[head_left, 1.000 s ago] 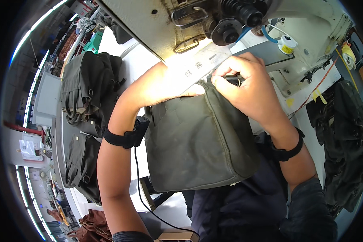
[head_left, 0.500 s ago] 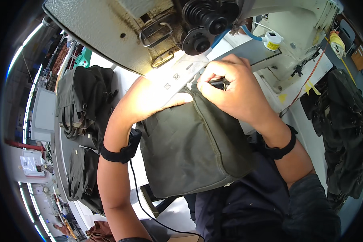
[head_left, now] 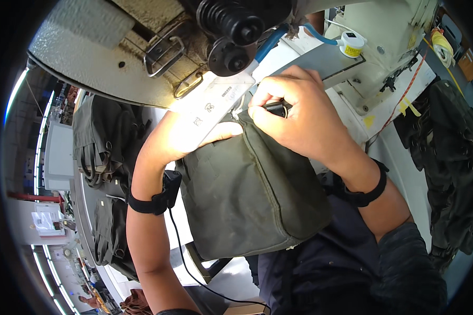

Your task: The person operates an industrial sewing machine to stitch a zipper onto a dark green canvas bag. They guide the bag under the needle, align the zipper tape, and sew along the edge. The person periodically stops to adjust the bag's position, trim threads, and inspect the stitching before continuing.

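A dark olive fabric bag (head_left: pixel 231 205) hangs at the sewing machine (head_left: pixel 105 58), its top edge up by the needle area and its lower part near my lap. My left hand (head_left: pixel 176 139) grips the bag's upper left edge, thumb laid on the cloth; its other fingers are hidden by the bright white plate (head_left: pixel 215 102) on the machine. At the upper right edge, my right hand (head_left: pixel 305 113) is closed in a pinch on a short black strap (head_left: pixel 275 107) with a metal ring. The needle and the seam under it cannot be seen.
Stacked olive bags (head_left: pixel 102 136) lie on the left, with another olive bag (head_left: pixel 110 231) nearer me. More dark bags (head_left: pixel 452 173) hang at the right. A blue hose (head_left: pixel 270 44) runs beside the machine head. A black cable (head_left: pixel 181 252) trails from my left wristband.
The machine has shifted left and a little upward in view, with the head camera's movement. Both hands keep their holds on the bag and strap, with only slight shifts.
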{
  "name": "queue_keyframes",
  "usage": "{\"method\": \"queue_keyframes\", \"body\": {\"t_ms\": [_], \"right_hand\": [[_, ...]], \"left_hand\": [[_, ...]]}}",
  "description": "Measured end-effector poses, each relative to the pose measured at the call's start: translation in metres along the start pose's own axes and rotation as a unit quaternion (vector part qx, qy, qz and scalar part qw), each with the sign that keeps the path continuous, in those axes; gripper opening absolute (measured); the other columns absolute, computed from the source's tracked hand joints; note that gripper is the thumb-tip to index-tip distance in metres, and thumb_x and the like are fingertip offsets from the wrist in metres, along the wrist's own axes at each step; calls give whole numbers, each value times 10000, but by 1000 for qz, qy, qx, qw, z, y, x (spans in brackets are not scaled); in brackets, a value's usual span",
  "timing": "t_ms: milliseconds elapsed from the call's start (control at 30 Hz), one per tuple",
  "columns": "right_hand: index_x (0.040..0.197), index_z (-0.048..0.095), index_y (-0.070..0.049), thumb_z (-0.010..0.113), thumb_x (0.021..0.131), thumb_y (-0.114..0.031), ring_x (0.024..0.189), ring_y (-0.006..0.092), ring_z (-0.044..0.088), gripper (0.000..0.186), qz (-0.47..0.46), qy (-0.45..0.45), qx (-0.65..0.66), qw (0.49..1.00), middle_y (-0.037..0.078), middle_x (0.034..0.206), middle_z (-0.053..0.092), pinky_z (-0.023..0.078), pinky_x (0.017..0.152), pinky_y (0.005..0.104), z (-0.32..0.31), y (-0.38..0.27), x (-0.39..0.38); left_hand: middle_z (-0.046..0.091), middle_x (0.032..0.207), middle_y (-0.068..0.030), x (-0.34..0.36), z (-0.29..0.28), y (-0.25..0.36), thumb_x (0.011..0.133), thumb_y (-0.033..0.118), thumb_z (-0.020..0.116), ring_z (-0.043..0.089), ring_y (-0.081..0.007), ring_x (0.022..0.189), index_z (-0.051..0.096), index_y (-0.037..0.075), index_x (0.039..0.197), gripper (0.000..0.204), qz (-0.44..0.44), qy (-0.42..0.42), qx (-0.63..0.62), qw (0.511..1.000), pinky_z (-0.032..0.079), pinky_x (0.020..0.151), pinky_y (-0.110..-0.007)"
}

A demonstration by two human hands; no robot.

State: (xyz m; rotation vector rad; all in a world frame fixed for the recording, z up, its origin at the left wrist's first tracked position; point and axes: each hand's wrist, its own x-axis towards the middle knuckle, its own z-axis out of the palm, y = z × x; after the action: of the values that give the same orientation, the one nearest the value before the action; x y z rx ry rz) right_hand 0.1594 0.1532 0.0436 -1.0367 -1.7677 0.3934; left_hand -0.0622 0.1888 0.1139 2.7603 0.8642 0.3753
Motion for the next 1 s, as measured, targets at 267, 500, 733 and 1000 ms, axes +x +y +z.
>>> {"method": "queue_keyframes", "body": {"t_ms": [267,500,733,1000], "right_hand": [[767,684,-100,690,794,-146,876,268,630,53,-3,22,28,999,22,748,680,402,937,401,3,2,2],[774,691,-95,687,795,-134,889,265,632,45,-1,17,22,1000,27,755,686,402,933,399,1,-1,2],[778,697,-93,688,784,-135,896,282,638,43,2,34,19,999,36,773,697,407,925,401,4,1,4],[820,705,-110,744,838,-152,950,219,644,59,17,16,-19,1000,-7,858,728,386,970,369,3,3,3]], "left_hand": [[650,1387,-188,-3,2,-3,904,320,817,589,-372,1283,633,11,1378,595,0,8,-11,1000,457,1112,-423],[659,1369,-193,-5,1,-3,906,327,815,595,-370,1275,642,4,1364,586,4,17,-16,1000,462,1106,-427],[663,1364,-193,-5,2,-7,905,332,817,593,-364,1279,641,3,1366,593,-35,11,-70,997,456,1112,-424],[654,1375,-184,-3,-3,-8,941,329,778,596,-339,1257,623,18,1399,575,-127,-88,-56,986,457,1094,-400]]}}
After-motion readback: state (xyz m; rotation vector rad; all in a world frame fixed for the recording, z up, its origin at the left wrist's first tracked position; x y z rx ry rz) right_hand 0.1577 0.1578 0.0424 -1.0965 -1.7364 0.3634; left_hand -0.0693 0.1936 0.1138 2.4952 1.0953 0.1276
